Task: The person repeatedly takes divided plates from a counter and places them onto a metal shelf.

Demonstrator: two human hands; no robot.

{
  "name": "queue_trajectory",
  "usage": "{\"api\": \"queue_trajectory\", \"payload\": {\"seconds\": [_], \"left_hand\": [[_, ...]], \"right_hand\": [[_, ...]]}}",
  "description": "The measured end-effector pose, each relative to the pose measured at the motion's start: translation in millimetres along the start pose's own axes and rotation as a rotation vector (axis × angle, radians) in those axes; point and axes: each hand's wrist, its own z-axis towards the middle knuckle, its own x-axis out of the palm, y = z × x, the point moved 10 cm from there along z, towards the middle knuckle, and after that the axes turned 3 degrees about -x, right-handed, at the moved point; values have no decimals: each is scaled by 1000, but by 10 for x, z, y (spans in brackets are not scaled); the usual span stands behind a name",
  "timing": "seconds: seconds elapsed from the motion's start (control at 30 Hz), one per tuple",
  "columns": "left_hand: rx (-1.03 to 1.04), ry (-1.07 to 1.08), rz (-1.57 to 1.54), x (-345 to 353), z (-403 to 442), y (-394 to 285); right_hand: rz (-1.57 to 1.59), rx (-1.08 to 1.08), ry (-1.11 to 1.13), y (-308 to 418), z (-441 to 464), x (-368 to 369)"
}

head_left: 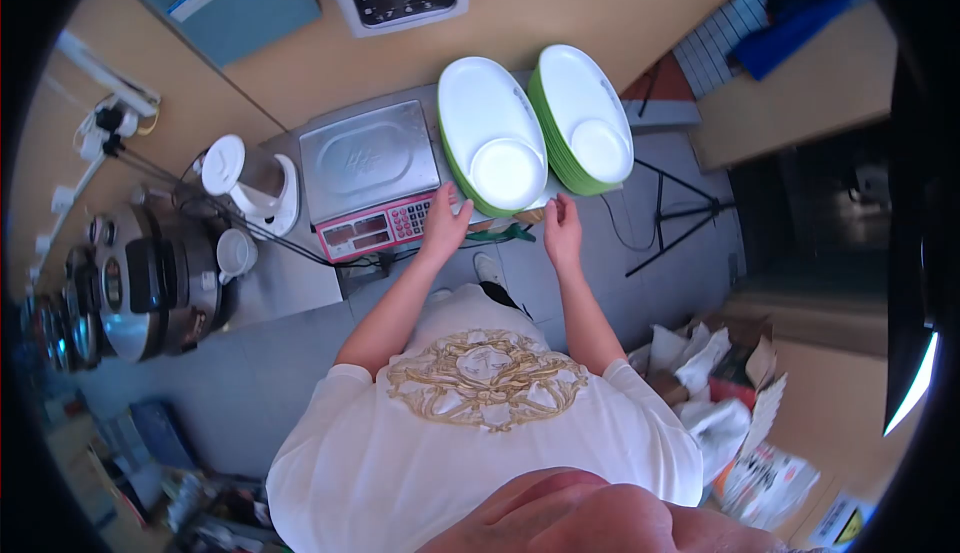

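Two stacks of oval white plates, glossy with green sides: left stack (488,118), right stack (580,108), side by side on the table (290,288). Each top plate shows a round white section at its near end. Your left hand (448,223), grip apart, is by the left stack and the pink-fronted scale (368,158) with its smooth metal pan; contact unclear. Your right hand (562,228), grip slightly apart, is just below the right stack.

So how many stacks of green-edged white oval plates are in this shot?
2. The left stack stands right beside the digital scale; the right stack is next to it, on the side away from the scale. The dim picture edges could hide more.
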Motion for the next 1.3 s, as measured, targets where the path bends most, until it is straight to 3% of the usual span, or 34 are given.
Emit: {"api": "queue_trajectory", "payload": {"seconds": [0.07,0.17,0.3,0.4,0.6,0.73,0.83,0.97,1.03,1.2,1.3], "left_hand": [[-46,-91,44,30,118,-116],[-64,-176,180,126,197,-216],[-121,-169,148,237,162,-366],[-150,-221,131,206,111,-429],[-156,-317,78,134,11,-387],[-171,-370,-47,34,-216,-526],[-188,-281,-414,31,-390,-556],[23,-310,-784,-229,-691,-789],[-16,-346,-853,-425,-915,-784],[-131,-519,-935,-915,-1627,-437],[-254,-585,-947,-1199,-2206,-103]], "right_hand": [[51,-39,66,171,351,172],[-139,-240,214,93,777,492],[-168,-379,350,587,753,483],[-172,-370,355,259,826,542],[-35,-400,397,493,778,420],[156,-381,428,578,681,351],[306,-332,465,930,432,272],[428,-284,570,1229,165,356],[451,-228,637,1401,-12,444],[413,-433,792,1822,-624,798],[500,-385,936,1918,-1227,1046]]}}
